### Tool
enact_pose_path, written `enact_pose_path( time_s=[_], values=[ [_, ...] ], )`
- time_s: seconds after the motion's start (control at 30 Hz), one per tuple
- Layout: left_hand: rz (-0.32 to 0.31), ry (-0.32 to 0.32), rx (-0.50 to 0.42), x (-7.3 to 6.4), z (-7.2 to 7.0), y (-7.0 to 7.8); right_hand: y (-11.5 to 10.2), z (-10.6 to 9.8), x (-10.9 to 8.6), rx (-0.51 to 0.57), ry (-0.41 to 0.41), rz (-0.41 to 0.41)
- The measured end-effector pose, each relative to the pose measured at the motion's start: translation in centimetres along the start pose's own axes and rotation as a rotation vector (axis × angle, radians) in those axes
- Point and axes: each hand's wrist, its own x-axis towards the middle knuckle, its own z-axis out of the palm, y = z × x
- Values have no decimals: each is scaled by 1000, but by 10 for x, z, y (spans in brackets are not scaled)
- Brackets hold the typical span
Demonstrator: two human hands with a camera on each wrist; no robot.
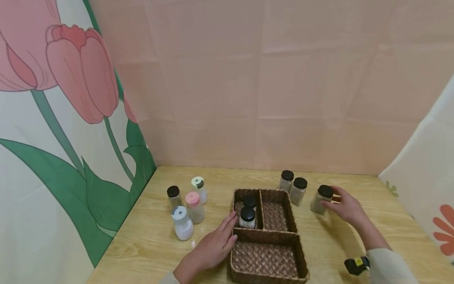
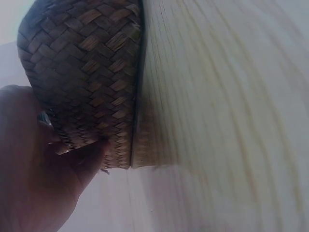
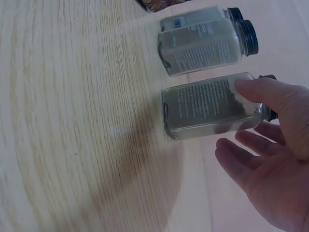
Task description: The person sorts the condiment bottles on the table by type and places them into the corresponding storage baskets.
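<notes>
l hand (image 1: 214,245), fingers straight, against woven divided basket (image 1: 266,258), prob. so it won't slide; r hand (image 1: 347,208) pinches black-lidded glass jar (image 1: 317,204) btwn thumb & fingers, r of basket

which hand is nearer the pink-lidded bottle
Left. The left hand is in front and right of the bottle; the right hand is across the basket, at a jar.
</notes>
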Motion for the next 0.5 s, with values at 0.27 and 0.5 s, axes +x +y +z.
enact_pose_path(
  time_s=[0.27,0.5],
  values=[
    [7,1,-2,-2,1,1,-1,6,3,-16,12,1],
    [14,3,0,-2,-2,1,-3,5,5,-31,17,1]
  ],
)
